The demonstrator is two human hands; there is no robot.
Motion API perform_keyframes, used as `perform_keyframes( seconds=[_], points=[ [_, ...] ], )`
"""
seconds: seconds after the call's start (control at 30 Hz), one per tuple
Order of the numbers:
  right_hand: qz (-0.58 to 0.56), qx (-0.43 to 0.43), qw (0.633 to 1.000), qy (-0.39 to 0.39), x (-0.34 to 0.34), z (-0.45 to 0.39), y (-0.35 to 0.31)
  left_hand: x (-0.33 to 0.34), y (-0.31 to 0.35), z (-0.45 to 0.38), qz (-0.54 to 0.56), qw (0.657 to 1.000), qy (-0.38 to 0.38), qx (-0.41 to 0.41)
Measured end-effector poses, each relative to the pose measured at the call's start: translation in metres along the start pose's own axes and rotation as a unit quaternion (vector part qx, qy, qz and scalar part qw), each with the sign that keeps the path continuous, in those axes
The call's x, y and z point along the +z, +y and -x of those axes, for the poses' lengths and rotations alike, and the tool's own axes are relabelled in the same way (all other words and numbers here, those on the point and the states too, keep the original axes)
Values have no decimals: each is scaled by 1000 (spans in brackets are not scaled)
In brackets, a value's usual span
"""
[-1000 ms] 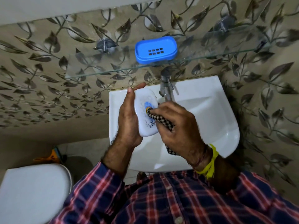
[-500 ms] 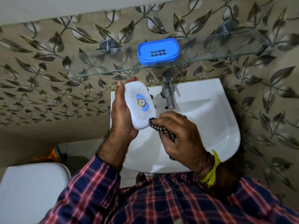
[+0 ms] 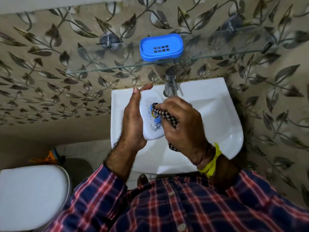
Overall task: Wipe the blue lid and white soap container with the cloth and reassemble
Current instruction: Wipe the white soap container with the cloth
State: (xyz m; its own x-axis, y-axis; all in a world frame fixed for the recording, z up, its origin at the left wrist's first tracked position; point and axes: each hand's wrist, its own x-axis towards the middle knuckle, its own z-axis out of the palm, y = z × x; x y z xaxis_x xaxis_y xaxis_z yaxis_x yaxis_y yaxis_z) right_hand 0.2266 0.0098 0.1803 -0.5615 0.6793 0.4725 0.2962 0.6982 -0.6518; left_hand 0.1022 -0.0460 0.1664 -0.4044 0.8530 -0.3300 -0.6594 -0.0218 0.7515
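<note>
Hands, two, work over one white sink (image 3: 217, 118): the left hand (image 3: 133, 121) cups one white soap container (image 3: 150, 131) at its 9 o'clock side, the right hand (image 3: 182, 124) clenches one checked cloth (image 3: 164, 114) pressed on its printed centre. Half a second ago the cloth sat at the container's lower edge. Beyond, at 12 o'clock, one blue lid (image 3: 161, 46) lies on one glass shelf (image 3: 100, 64).

Dim, even light; glare on sink (image 3: 232, 139); edges warped, soft.
</note>
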Motion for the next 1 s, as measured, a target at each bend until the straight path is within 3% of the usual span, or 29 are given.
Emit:
perform_keyframes(
  seconds=[0.13, 0.37, 0.5, 0.63, 0.77, 0.93, 1.0],
  points=[
    [-15, 30, 998, 46, -2, -8, 3, -1, -4, 8, -17, 1000, 0, -5],
    [-18, 16, 999, 35, 1, -10, 0, -7, -11, 19, -35, 999, -5, -7],
    [-18, -15, 999, -30, 4, -2, -11, -12, -11, 16, -31, 999, -12, -12],
    [-30, 18, 999, -5, 6, -3, -11, -14, -11, 15, -49, 999, 12, -18],
    [-48, -57, 994, -81, 10, 15, -18, -19, -8, 15, -46, 999, 5, -9],
    [-52, 22, 997, -48, 13, 16, -8, -22, -15, 13, -26, 999, 27, -16],
    [-64, -2, 995, -79, 13, 14, -9, -24, -12, 11, -14, 999, 25, -13]
  ],
)
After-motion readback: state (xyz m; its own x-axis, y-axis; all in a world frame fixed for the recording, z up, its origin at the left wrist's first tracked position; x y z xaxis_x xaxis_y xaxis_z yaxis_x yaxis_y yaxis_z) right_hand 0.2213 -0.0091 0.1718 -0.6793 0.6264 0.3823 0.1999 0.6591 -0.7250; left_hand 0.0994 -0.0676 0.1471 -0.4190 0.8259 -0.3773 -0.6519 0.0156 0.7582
